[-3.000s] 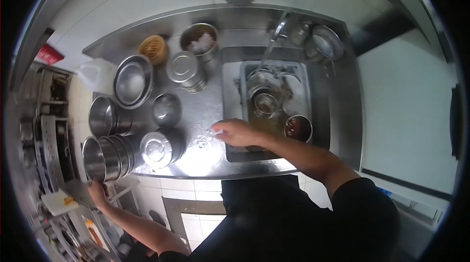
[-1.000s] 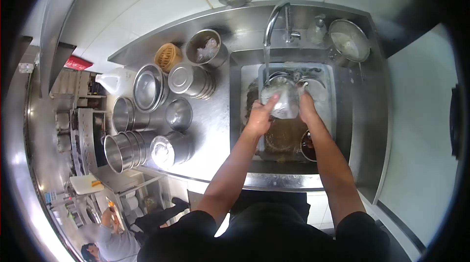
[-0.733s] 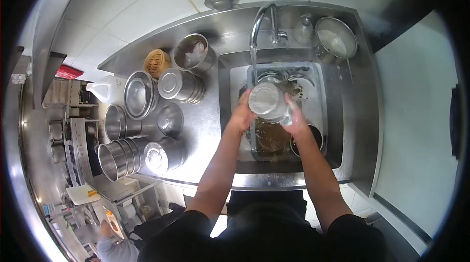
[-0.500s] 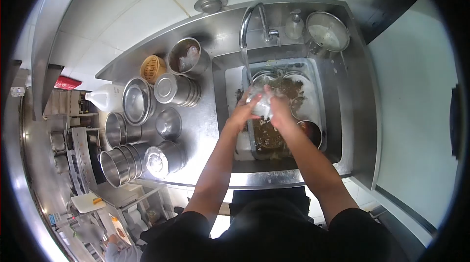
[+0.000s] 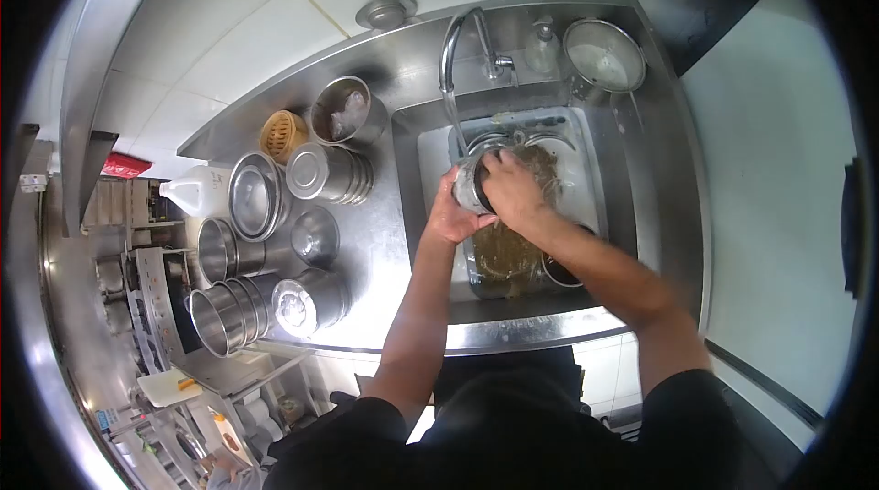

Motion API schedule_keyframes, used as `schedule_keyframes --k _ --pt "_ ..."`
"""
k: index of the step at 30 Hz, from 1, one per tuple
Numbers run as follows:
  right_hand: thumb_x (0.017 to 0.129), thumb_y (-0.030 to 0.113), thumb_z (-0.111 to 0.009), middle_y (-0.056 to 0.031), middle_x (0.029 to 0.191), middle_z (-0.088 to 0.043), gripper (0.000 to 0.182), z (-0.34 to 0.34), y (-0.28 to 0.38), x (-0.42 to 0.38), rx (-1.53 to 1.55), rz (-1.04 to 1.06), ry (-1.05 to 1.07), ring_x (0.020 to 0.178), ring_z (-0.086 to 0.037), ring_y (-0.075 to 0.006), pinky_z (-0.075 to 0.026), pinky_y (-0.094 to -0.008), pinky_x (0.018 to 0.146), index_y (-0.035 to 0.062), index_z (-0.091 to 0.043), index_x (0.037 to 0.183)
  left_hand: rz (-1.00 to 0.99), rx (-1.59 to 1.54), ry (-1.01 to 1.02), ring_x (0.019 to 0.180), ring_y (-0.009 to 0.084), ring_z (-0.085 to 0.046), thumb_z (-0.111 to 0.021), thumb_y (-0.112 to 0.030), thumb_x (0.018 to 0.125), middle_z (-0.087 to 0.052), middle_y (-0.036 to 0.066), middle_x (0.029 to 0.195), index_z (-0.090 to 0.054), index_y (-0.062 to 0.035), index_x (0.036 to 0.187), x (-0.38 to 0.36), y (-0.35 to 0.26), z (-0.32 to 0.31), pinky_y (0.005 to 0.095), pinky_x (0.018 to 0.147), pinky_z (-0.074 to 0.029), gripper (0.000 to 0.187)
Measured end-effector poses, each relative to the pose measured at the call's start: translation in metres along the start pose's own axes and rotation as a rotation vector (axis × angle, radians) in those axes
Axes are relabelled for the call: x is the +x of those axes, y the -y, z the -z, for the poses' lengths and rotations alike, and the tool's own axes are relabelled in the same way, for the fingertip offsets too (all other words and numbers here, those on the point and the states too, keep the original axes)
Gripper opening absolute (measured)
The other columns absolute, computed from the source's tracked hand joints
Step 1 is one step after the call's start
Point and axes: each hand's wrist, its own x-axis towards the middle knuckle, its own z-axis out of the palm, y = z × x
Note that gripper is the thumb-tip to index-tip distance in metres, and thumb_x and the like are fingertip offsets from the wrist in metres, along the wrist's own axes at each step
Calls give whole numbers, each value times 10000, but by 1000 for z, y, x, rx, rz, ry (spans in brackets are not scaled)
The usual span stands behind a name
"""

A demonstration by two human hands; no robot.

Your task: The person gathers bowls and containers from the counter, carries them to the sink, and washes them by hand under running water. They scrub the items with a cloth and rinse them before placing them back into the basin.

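The left hand (image 5: pixel 458 215) clasps the pot (image 5: pixel 466 188) in its fingers above the tub (image 5: pixel 594 165); the right hand's (image 5: pixel 515 188) fingers dip inside, their grasp hidden.

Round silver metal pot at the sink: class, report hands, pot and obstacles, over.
Left hand holding round silver metal pot, tipped sideways. Right hand at its mouth, partly hiding the inside. Possible obstacle: curved chrome faucet, running close by.
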Motion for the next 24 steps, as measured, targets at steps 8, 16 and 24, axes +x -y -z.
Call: schedule_keyframes --k 8,16,24 --pt "777 67 -659 -230 985 -718 314 -9 -27 -12 615 50 142 977 -691 -410 -538 -492 860 93 -722 1084 13 -10 -50 1222 292 -631 -362 -690 974 -640 87 1359 -608 -143 1365 22 5 5 500 1039 -506 716" --pt "880 187 -699 -188 1260 -648 396 140 -154 17 -54 -372 -279 1230 -572 -402 -459 -494 1055 32 -647 1240 -126 0 -164 1325 308 -552 -370 -770 952 -584 73 1437 -531 -200 1451 54 -48 -9 540 1083 -461 775" --pt "983 489 -643 -143 1143 -722 457 30 -75 56 854 -319 13 1054 -660 -310 -492 -372 922 73 -698 1164 -141 272 -354 1098 255 -627 -523 -790 891 -683 59 1194 -638 -207 1290 60 -84 -23 470 922 -509 716"
